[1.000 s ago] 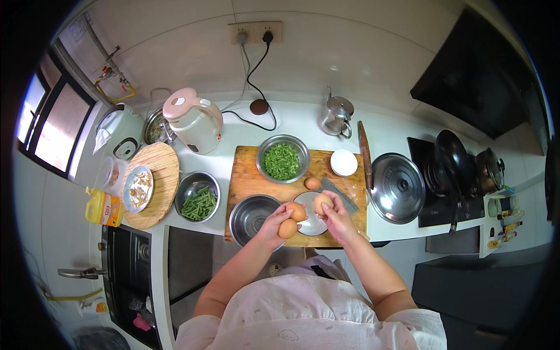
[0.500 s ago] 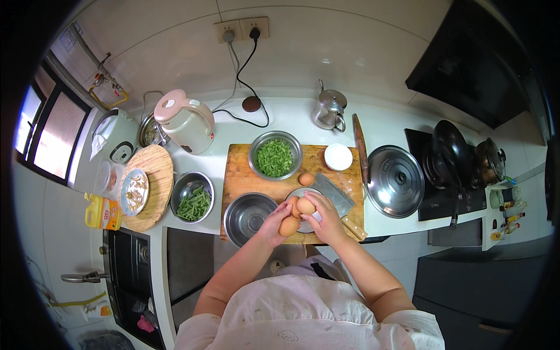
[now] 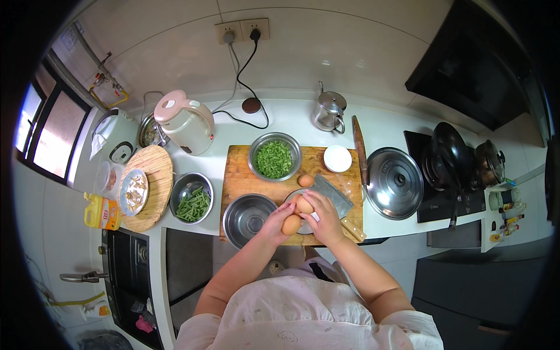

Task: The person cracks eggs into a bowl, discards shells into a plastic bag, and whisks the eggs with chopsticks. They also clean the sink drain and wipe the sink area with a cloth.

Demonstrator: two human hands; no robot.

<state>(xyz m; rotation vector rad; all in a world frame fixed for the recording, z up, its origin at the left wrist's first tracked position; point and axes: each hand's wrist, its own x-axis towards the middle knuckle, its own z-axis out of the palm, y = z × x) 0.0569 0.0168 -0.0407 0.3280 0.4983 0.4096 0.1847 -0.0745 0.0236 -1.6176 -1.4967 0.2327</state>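
My left hand (image 3: 276, 225) is closed around brown eggs; one egg (image 3: 291, 224) shows plainly at its near side. In my right hand (image 3: 324, 220) is another egg (image 3: 304, 205), pressed up against what the left fingers hold. Both hands are together above a small plate (image 3: 305, 228), partly hidden under them, at the front of the wooden cutting board (image 3: 233, 170). One more egg (image 3: 305, 180) rests on the board just beyond my fingers. A cleaver (image 3: 333, 195) lies to the right, and an empty steel bowl (image 3: 249, 219) stands to the left.
Steel bowls of chopped greens (image 3: 273, 158) and cut green beans (image 3: 193, 204) stand nearby. Right of the board are a white bowl (image 3: 338, 158), a pot lid (image 3: 395, 182) and the stove (image 3: 426, 198). A kettle (image 3: 189, 125) and oil jug (image 3: 104, 212) are left.
The right hand's egg has moved slightly left, closer against the eggs in my left hand, and now covers more of the middle one. Everything else stays put.
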